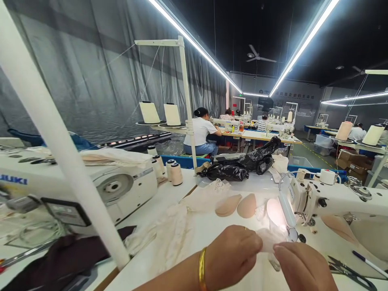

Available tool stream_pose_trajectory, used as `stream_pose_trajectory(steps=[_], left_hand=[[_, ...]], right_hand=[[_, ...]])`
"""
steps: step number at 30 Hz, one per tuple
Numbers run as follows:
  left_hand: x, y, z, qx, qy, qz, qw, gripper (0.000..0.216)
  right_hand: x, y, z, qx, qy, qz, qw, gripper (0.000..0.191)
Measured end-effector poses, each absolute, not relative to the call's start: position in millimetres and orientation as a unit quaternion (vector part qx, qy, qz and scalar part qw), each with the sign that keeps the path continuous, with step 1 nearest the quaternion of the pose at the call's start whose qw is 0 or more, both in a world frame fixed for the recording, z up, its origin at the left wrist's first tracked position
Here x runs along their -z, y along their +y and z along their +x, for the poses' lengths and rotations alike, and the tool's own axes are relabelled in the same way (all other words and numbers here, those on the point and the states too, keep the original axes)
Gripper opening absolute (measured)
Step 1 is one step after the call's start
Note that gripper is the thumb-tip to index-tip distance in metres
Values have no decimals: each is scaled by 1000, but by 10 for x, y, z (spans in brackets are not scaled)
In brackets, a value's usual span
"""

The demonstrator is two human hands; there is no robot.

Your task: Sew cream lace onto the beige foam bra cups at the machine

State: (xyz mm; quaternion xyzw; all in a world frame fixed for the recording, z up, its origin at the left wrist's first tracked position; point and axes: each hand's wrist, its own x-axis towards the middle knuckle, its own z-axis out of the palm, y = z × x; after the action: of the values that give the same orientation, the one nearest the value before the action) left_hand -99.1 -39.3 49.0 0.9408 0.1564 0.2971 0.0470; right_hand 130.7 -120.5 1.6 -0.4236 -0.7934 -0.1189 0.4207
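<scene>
My left hand (232, 252), with a gold bracelet on its wrist, is closed in a pinch on a sheer, pale piece of fabric (268, 239). Gripping the same fabric from the other side is my right hand (303, 264), its fingers pressed together. The fabric stretches between both hands, in front of the lit needle area of a white sewing machine (336, 193). A small lamp (286, 208) shines there on a beige, rounded piece (274, 211). Two beige teardrop-shaped pads (228, 205) lie beyond my left hand, next to some cream lace fabric (209, 196).
Scissors (348, 270) and a pen (370, 264) lie right of my right hand. A second sewing machine (127, 190), a slanting white pole (66, 133) and thread cones (176, 173) stand left. Black plastic bags (227, 170) sit at the back; a person (200, 131) sits beyond.
</scene>
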Motion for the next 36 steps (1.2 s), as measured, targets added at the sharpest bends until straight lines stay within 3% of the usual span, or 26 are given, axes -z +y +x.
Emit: stream_pose_trajectory(steps=[2,4,8,14,19,27,36], left_hand=[[-348,-362,-979,-271,113,950,-105,23],[-203,-327,-914,-203,108,961,-152,19],[-64,-252,-644,-133,99,981,-104,18],[-32,-105,-295,-93,108,985,-101,26],[77,-120,-325,-158,144,973,-82,22],[54,-150,-357,-207,143,967,-41,17],[43,-167,-317,-203,146,967,-51,16]], right_hand=[[62,-1075,1353,158,-835,-374,371,33],[141,-955,1415,195,-862,-350,311,24],[259,-825,1596,203,-885,-344,238,39],[290,-816,1866,67,-878,-410,236,28],[190,-904,1946,20,-878,-417,236,39],[-6,-962,1961,15,-878,-440,188,30],[-57,-983,1950,-30,-882,-430,193,35]])
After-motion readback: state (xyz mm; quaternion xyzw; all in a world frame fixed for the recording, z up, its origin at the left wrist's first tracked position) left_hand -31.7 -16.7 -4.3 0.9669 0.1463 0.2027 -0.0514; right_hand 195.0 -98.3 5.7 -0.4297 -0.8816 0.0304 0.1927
